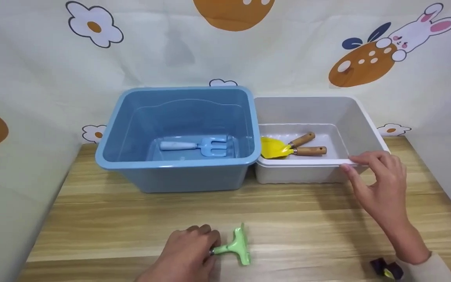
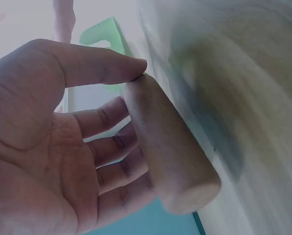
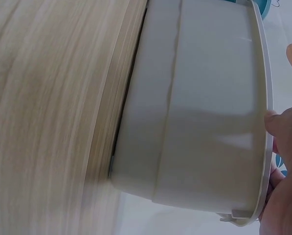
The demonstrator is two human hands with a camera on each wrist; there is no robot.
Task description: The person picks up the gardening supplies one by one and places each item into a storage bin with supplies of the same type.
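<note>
My left hand [image 1: 188,252] holds a small garden rake [image 1: 238,246] with a light green T-shaped head, low over the front of the table. In the left wrist view, thumb and fingers pinch its round wooden handle [image 2: 172,152]. My right hand [image 1: 384,184] grips the front rim of a white bin [image 1: 300,172] near its right corner, thumb outside and fingers over the edge. Inside that bin lie yellow trowels [image 1: 274,148] with wooden handles. A blue hand fork [image 1: 213,147] rests on the floor of the blue bin [image 1: 186,178].
The two bins stand side by side at the back of the wooden table [image 1: 131,227], against a patterned cloth [image 1: 151,51]. Beside the right sleeve [image 1: 429,270] lies a small dark purple object [image 1: 378,266] with a yellow-green bit.
</note>
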